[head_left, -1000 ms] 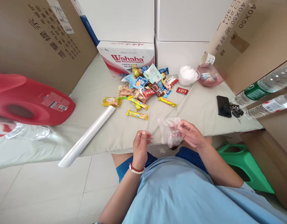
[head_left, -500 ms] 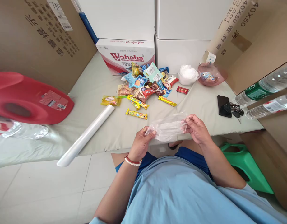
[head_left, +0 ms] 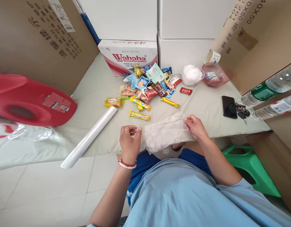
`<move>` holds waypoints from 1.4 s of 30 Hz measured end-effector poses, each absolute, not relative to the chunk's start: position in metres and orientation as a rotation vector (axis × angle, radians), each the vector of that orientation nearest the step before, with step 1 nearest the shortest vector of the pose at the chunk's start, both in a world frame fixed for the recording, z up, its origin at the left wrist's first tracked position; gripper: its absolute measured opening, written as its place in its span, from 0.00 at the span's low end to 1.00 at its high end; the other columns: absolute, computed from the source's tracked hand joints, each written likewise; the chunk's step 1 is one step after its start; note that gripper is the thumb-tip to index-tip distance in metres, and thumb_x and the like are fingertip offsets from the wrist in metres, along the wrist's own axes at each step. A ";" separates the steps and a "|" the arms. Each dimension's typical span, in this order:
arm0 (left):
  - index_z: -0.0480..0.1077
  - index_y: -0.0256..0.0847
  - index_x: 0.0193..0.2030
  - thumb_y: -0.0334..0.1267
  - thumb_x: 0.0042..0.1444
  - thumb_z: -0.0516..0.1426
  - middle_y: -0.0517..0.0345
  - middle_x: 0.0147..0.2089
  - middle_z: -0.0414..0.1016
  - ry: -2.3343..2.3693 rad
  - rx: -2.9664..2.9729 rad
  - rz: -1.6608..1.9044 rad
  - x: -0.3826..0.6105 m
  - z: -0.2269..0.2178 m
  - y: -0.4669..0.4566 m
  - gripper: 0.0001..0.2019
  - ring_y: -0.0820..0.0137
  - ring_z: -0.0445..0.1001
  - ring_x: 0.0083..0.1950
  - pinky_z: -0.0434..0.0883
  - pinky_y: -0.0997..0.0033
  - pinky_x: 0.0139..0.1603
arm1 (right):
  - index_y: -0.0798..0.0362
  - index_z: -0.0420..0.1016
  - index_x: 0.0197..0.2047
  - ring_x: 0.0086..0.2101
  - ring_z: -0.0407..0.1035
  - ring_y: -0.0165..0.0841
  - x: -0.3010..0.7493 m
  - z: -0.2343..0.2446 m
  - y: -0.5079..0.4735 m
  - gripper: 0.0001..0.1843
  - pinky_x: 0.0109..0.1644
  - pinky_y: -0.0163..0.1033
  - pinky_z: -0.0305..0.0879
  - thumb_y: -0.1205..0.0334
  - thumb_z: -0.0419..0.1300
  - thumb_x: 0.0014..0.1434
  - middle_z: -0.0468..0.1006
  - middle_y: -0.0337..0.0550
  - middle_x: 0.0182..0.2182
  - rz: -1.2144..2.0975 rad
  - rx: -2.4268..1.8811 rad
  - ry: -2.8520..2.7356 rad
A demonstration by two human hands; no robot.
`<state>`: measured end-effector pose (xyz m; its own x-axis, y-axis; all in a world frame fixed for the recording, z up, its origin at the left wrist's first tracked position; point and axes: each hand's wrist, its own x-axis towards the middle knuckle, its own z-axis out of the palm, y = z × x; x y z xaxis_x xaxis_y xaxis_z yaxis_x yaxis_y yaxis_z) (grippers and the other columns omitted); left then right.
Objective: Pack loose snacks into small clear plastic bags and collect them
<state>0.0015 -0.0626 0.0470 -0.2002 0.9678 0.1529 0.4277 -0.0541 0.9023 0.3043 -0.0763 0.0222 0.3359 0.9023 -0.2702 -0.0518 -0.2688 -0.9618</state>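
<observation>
A clear plastic bag (head_left: 167, 132) hangs flat over the front edge of the table, its upper right corner pinched in my right hand (head_left: 194, 126). To the left of the bag is my left hand (head_left: 130, 140), fingers curled and thumb apart, with nothing in it. Beyond my hands lies a heap of wrapped snacks (head_left: 147, 88). Several yellow snack sticks (head_left: 139, 115) rest at the heap's near side. A small red packet (head_left: 185, 90) sits to its right.
A white plastic roll (head_left: 90, 137) lies at the left, its end over the table edge. Beside it stands a red jug (head_left: 57, 104). A bowl of white material (head_left: 192, 75), a pink bowl (head_left: 227, 77), a phone (head_left: 229, 107) and keys (head_left: 242, 110) are on the right. Boxes (head_left: 130, 55) line the back.
My left hand has let go of the bag and moved left and slightly down. The bag has spread flatter, still held by my right hand.
</observation>
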 end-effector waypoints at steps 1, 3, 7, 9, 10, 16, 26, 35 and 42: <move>0.72 0.43 0.39 0.43 0.59 0.64 0.54 0.43 0.74 1.622 1.665 1.309 0.008 0.049 -0.071 0.08 0.64 0.74 0.43 0.72 0.62 0.48 | 0.48 0.67 0.35 0.15 0.56 0.24 0.303 0.021 -0.074 0.22 0.16 0.32 0.49 0.43 0.71 0.50 0.69 0.30 0.19 1.135 -1.545 -0.801; 0.73 0.44 0.44 0.41 0.62 0.63 0.49 0.49 0.75 1.331 2.030 1.283 0.023 0.049 -0.086 0.07 0.60 0.75 0.52 0.72 0.58 0.56 | 0.48 0.67 0.35 0.16 0.57 0.24 0.300 0.020 -0.072 0.23 0.16 0.31 0.49 0.43 0.71 0.50 0.69 0.30 0.20 1.136 -1.536 -0.806; 0.71 0.46 0.58 0.43 0.62 0.64 0.41 0.63 0.71 1.017 2.363 0.942 0.045 0.028 -0.089 0.18 0.50 0.70 0.66 0.70 0.48 0.65 | 0.48 0.68 0.34 0.16 0.57 0.25 0.303 0.022 -0.072 0.22 0.16 0.32 0.48 0.44 0.72 0.50 0.69 0.30 0.20 1.128 -1.530 -0.815; 0.67 0.44 0.63 0.41 0.64 0.61 0.39 0.65 0.68 1.129 2.327 0.895 0.046 0.012 -0.078 0.21 0.51 0.71 0.65 0.71 0.47 0.63 | 0.48 0.68 0.34 0.16 0.56 0.25 0.308 0.024 -0.073 0.22 0.17 0.32 0.47 0.44 0.72 0.49 0.68 0.30 0.19 1.119 -1.529 -0.806; 0.65 0.44 0.65 0.40 0.65 0.60 0.38 0.65 0.67 1.180 2.287 0.880 0.044 0.005 -0.071 0.23 0.54 0.74 0.61 0.74 0.50 0.60 | 0.48 0.69 0.33 0.16 0.56 0.25 0.311 0.025 -0.074 0.22 0.17 0.32 0.47 0.44 0.73 0.49 0.68 0.30 0.19 1.119 -1.527 -0.798; 0.65 0.46 0.66 0.42 0.63 0.63 0.41 0.67 0.65 1.154 2.392 0.727 0.034 -0.004 -0.057 0.25 0.59 0.76 0.55 0.77 0.55 0.54 | 0.48 0.69 0.34 0.17 0.56 0.24 0.321 0.020 -0.076 0.21 0.17 0.32 0.47 0.45 0.73 0.49 0.69 0.31 0.21 1.136 -1.521 -0.740; 0.76 0.45 0.43 0.37 0.69 0.52 0.43 0.60 0.75 1.067 2.422 0.784 0.041 0.000 -0.063 0.11 0.61 0.76 0.51 0.75 0.59 0.50 | 0.50 0.69 0.33 0.19 0.56 0.23 0.327 0.022 -0.076 0.24 0.18 0.29 0.48 0.47 0.76 0.43 0.68 0.31 0.21 1.230 -1.443 -0.560; 0.74 0.45 0.53 0.49 0.67 0.58 0.46 0.57 0.75 1.103 2.199 0.854 0.051 0.007 -0.065 0.14 0.63 0.78 0.47 0.74 0.63 0.49 | 0.50 0.69 0.33 0.19 0.57 0.22 0.329 0.020 -0.077 0.27 0.18 0.28 0.51 0.47 0.79 0.41 0.67 0.30 0.21 1.274 -1.386 -0.546; 0.75 0.44 0.41 0.41 0.70 0.52 0.52 0.43 0.78 1.221 2.253 0.633 0.067 -0.002 -0.059 0.11 0.64 0.75 0.39 0.66 0.67 0.37 | 0.49 0.72 0.40 0.26 0.69 0.26 0.314 0.028 -0.084 0.27 0.28 0.31 0.68 0.43 0.78 0.47 0.75 0.34 0.29 1.335 -1.246 -0.531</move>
